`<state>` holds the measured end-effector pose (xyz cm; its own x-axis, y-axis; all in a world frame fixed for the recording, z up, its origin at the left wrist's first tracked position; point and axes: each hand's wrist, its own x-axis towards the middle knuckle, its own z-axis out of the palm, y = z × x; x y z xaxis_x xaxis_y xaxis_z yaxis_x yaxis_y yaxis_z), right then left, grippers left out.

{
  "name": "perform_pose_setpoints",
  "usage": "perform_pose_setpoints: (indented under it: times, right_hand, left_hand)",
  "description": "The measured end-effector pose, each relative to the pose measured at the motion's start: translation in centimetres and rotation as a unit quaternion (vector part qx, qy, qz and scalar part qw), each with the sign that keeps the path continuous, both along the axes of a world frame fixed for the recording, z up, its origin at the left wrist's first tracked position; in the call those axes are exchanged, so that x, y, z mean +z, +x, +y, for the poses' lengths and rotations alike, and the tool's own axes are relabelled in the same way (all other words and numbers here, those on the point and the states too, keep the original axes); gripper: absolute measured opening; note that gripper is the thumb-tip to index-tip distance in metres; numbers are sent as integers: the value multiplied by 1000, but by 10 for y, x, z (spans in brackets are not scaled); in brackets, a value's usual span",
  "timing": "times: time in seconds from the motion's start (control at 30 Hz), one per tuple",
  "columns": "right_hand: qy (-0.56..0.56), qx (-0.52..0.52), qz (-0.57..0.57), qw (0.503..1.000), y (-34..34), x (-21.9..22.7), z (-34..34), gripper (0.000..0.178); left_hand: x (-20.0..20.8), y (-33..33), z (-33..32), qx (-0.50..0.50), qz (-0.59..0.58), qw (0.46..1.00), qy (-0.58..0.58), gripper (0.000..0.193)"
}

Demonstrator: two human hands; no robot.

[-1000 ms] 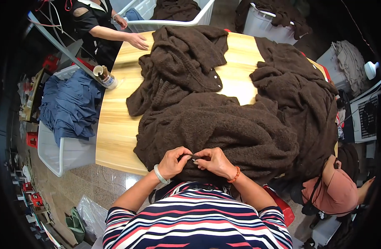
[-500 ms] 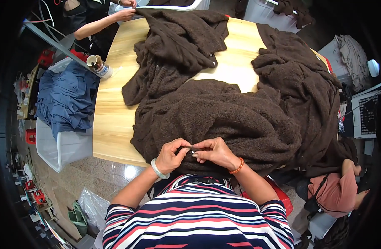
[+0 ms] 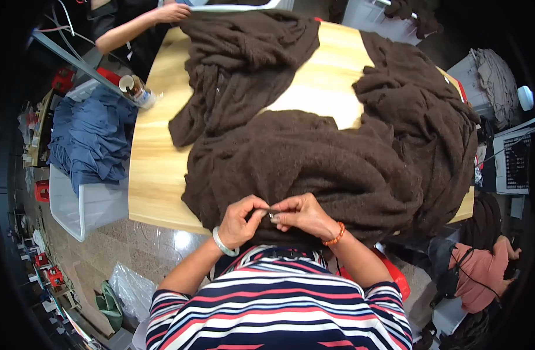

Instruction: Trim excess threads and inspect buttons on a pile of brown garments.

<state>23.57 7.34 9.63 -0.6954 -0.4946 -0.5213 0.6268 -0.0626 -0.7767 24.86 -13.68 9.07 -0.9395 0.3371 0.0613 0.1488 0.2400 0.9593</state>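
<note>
A dark brown knitted garment (image 3: 314,157) lies heaped at the table's near side and hangs toward my lap. My left hand (image 3: 242,221), with a pale bangle at the wrist, pinches a small fold of its near edge. Close beside it my right hand (image 3: 303,217), with an orange bead bracelet, pinches the same edge between thumb and fingers. A tiny shiny bit shows by my right thumb, too small to name. The fingertips of both hands almost touch.
A co-worker's hand (image 3: 173,13) is by another brown garment (image 3: 244,64) at the far left. More brown knitwear (image 3: 419,122) covers the right side. The wooden table (image 3: 156,175) holds a jar and a cup of tools (image 3: 127,84). Blue cloth fills a white bin (image 3: 98,204). Another person sits low right.
My hands stay nearly in place, still pinching the edge. At the far left the co-worker's garment has dropped flatter and shifted left. The person at the lower right has leaned further right.
</note>
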Motion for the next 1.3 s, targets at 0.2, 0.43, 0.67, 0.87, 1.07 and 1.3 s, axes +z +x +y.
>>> perform_pose_setpoints:
  times: [0.2,0.43,0.67,0.87,1.07,1.3]
  right_hand:
    - [48,14,76,996,8,4,-1,15]
    - [205,29,426,881,15,0,-5,17]
    - [156,21,279,947,9,6,4,17]
    - [170,103,403,894,8,16,6,17]
    - [69,142,207,965,-2,11,16,13]
    - [78,72,159,982,-6,8,10,17]
  left_hand:
    - [-2,5,0,-5,-32,999,6,7]
    - [6,5,2,-20,-30,999,-14,9]
    - [7,-3,3,-34,-19,999,-19,10]
    - [5,6,2,-55,-49,997,-25,10]
    - [9,3,5,-48,-19,999,-9,11]
    - [18,-2,4,-53,-48,997,-1,12]
